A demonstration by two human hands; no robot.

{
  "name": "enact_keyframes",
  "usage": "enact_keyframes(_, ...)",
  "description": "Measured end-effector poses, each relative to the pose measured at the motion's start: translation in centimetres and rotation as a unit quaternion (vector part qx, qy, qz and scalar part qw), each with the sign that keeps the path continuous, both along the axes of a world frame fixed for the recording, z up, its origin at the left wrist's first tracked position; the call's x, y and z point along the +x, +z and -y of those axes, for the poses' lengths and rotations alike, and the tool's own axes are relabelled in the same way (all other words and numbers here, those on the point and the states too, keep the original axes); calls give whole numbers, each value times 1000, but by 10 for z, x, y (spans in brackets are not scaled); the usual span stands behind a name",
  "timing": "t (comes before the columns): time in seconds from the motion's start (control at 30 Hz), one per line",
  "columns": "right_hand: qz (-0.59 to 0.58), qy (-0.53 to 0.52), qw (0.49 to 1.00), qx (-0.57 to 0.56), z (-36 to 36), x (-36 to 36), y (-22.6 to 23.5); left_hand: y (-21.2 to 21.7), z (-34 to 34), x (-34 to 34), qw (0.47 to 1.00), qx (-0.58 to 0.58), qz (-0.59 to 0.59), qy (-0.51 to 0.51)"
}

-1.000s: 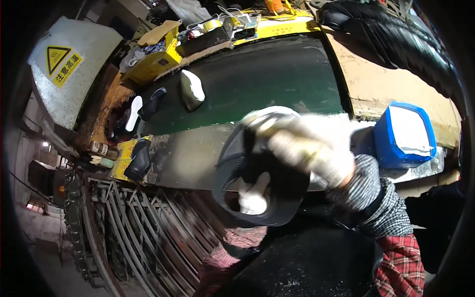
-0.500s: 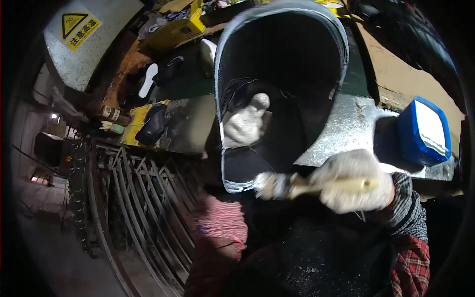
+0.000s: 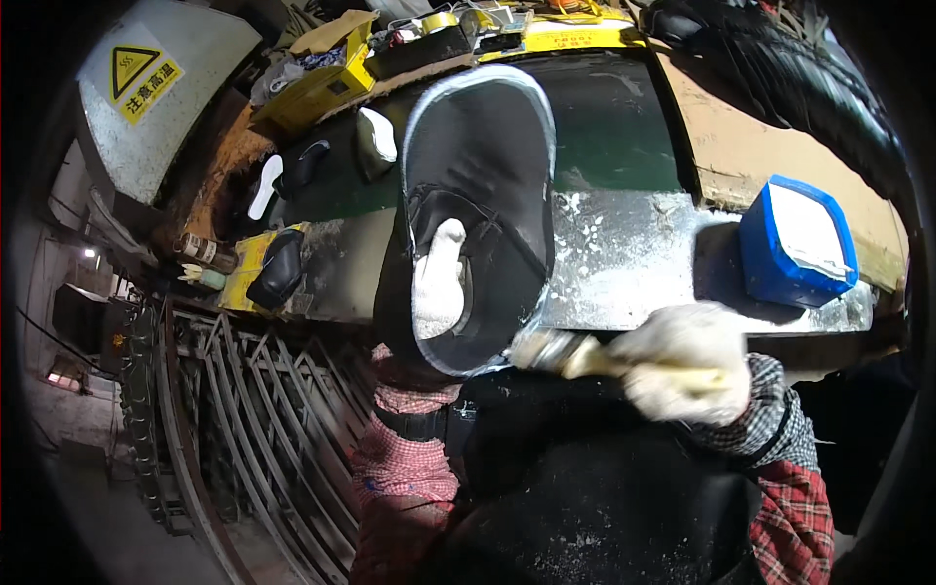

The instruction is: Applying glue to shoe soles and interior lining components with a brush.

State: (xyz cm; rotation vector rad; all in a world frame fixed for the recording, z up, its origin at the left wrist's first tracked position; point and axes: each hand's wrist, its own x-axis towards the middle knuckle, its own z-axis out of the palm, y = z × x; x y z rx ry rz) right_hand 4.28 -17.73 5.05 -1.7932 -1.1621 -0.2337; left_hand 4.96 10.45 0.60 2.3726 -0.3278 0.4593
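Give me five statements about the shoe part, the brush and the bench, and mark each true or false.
1. The left hand in a white glove is inside the black shoe upper. True.
2. The right hand holds a brush whose bristles are at the upper's lower rim. True.
3. The blue tub sits on the person's left. False: it is on the bench to the right.
4. The right hand is bare. False: it wears a white glove.
5. The upper's rim shows a pale edge. True.
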Motion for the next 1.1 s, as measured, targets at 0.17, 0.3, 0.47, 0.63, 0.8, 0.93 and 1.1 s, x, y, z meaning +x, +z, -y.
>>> enact_keyframes(0.17,-433,113,889,95,2,-13,5,42,41,6,751,-639,-166,19)
enact_keyframes(0.3,-386,-86,907,146,12,15,-7,5,14,9,768,-610,-176,82)
enact_keyframes(0.47,-244,-45,963,102,24,6,-2,7,14,-17,833,-508,-215,47)
enact_keyframes(0.63,-105,-163,965,174,19,67,-20,12,34,-24,831,-518,-184,83)
enact_keyframes(0.8,-50,-57,963,259,19,53,-38,3,27,-21,880,-420,-198,96)
enact_keyframes(0.93,-231,80,969,-31,27,27,-45,-6,24,-16,834,-484,-241,108)
enact_keyframes(1.1,-112,-7,992,59,23,36,-51,-31,13,-3,753,-572,-271,180)
